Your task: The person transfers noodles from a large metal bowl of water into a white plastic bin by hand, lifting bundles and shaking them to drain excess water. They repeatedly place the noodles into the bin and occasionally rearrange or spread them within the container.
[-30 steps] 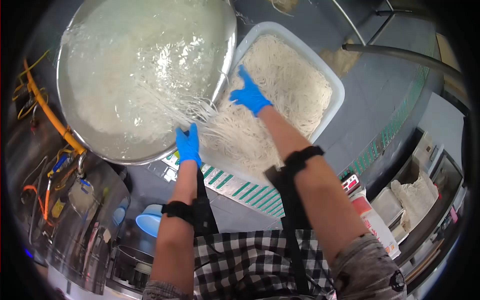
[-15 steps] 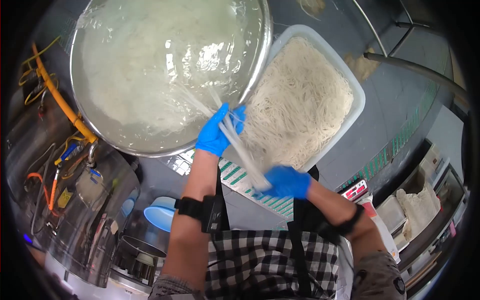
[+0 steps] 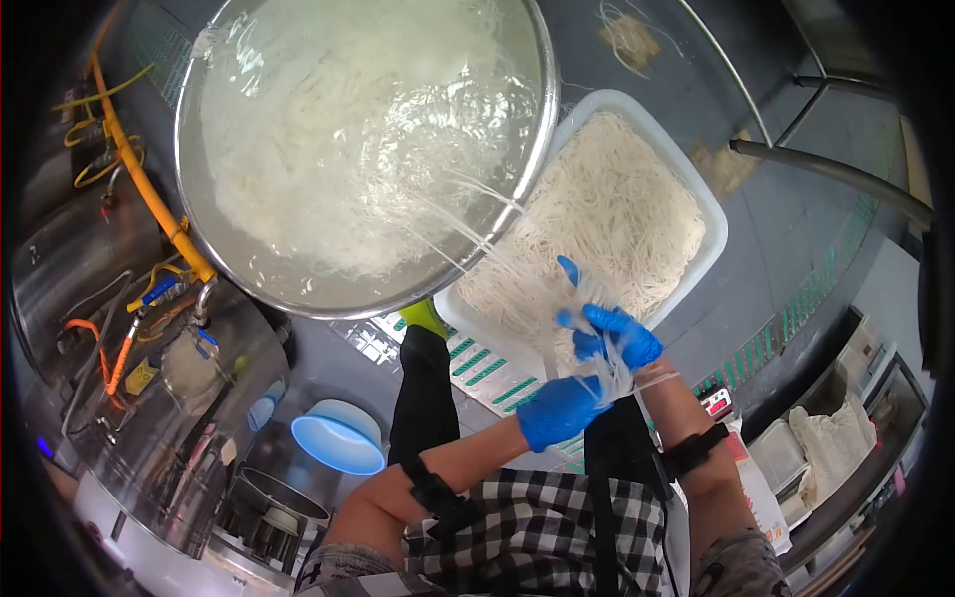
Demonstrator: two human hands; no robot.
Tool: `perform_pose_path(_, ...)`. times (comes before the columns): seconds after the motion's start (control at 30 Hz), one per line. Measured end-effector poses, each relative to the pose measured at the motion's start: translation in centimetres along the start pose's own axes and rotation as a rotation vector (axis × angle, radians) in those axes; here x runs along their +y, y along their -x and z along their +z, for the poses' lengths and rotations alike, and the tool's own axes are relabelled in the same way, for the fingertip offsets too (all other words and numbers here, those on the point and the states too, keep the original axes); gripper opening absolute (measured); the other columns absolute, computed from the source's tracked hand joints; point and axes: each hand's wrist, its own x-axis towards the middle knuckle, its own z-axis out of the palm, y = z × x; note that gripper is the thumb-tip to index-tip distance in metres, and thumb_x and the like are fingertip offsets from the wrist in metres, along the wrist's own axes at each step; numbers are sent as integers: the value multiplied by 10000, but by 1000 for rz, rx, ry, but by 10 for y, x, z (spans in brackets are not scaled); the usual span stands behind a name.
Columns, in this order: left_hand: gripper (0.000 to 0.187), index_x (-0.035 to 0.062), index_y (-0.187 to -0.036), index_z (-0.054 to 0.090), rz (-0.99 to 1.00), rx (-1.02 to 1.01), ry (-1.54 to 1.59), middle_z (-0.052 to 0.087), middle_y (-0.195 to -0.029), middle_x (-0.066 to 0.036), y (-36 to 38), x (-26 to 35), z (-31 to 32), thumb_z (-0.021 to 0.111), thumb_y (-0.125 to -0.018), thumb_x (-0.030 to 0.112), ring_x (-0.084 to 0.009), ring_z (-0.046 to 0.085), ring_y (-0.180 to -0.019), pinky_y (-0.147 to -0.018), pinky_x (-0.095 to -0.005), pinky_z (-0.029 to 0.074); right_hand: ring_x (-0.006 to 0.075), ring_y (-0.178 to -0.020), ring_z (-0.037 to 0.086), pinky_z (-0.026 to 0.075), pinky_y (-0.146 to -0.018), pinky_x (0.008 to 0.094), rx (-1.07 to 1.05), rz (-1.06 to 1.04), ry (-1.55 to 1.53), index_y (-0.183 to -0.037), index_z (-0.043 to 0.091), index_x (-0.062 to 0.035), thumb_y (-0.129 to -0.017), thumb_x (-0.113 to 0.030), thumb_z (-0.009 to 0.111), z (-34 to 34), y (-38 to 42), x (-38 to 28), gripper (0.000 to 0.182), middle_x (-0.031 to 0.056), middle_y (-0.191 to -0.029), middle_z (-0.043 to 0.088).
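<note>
Both of my hands wear blue gloves and are close together over the near edge of the tub. My left hand (image 3: 560, 413) is closed on a bunch of white noodles (image 3: 619, 378). My right hand (image 3: 627, 338) has the same strands running through its bent fingers, one finger sticking out. From my hands the strands stretch over the rim of a large round metal vat (image 3: 398, 310) into its cloudy water, where more noodles float. Beneath and beyond my hands, a white plastic tub (image 3: 714, 224) holds a heap of noodles.
A light blue basin (image 3: 338, 438) stands on the floor at left, beside steel equipment with an orange pipe (image 3: 139, 159) and hoses. Metal rails (image 3: 826, 169) run at upper right. A red digital scale (image 3: 716, 401) and a shelf with containers (image 3: 786, 438) are at right.
My left hand has moved from the vat's rim down and right to my right hand. My right hand has turned and shifted slightly up and right. The noodle strands now stretch across the tub.
</note>
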Motion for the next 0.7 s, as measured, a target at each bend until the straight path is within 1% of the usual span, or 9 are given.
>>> perform_pose_path(0.07,291,30,-1000,485,382,404,-113,471,-1000,-156,3,-48,3,517,-718,90,-305,446,-938,-804,-383,358,105,-646,511,439,-630,266,54,98,200,-1231,330,-131,-781,-141,486,-21,2,-15,476,92,-920,518)
perform_pose_path(0.13,298,41,-970,513,357,707,-56,482,-980,-143,7,-95,-42,506,-674,18,-302,449,-937,-814,-363,358,110,-664,519,437,-642,271,300,200,670,-1198,382,-135,-751,-111,494,-47,4,-27,461,97,-899,524)
perform_pose_path(0.2,414,54,-1046,479,-4,944,-381,468,-1013,-141,15,-133,-105,562,-641,59,-313,422,-972,-846,-380,331,207,-809,535,429,-725,320,463,-197,1668,-1165,402,-102,-688,-132,545,-117,6,-16,499,128,-963,511)
perform_pose_path(0.23,598,68,-1161,388,-241,987,-660,428,-1095,-154,12,-158,-131,626,-614,114,-319,363,-1053,-889,-395,294,271,-946,487,397,-799,344,763,301,2165,-1199,346,-97,-671,-136,548,-63,6,-30,567,128,-1104,441)
perform_pose_path(0.3,761,92,-1248,239,-431,981,-779,352,-1171,-202,6,-151,-180,657,-616,152,-370,301,-1105,-903,-411,304,267,-1000,452,397,-799,322,597,-228,1758,-1242,278,-113,-676,-121,553,-91,-18,-26,630,109,-1211,350)
perform_pose_path(0.43,694,114,-1226,271,-345,963,-767,422,-1107,-167,-28,-251,-239,641,-638,130,-315,409,-1022,-756,-431,413,225,-980,452,427,-728,267,304,-435,1052,-1254,260,-113,-662,-89,599,-29,-105,-5,683,101,-1271,295)
perform_pose_path(0.47,694,114,-1226,271,-342,953,-767,422,-1107,-167,-32,-244,-239,641,-638,130,-315,409,-1022,-756,-431,413,202,-937,474,438,-695,267,303,-373,896,-1249,268,-109,-670,-90,600,-24,-128,13,668,100,-1218,353)
perform_pose_path(0.53,579,104,-1149,351,-721,685,485,498,-967,-124,-33,-208,-239,620,-636,88,-245,511,-806,-562,-366,448,160,-861,505,454,-647,269,273,-169,752,-1243,274,-104,-688,-88,595,-26,-164,47,641,90,-1089,455)
perform_pose_path(0.7,351,43,-986,464,-433,755,403,544,-797,-99,-13,-142,-200,570,-656,103,-206,526,-664,-550,-322,439,120,-718,528,460,-625,264,8,411,736,-1194,343,-98,-720,-122,584,-19,-177,65,532,59,-874,527)
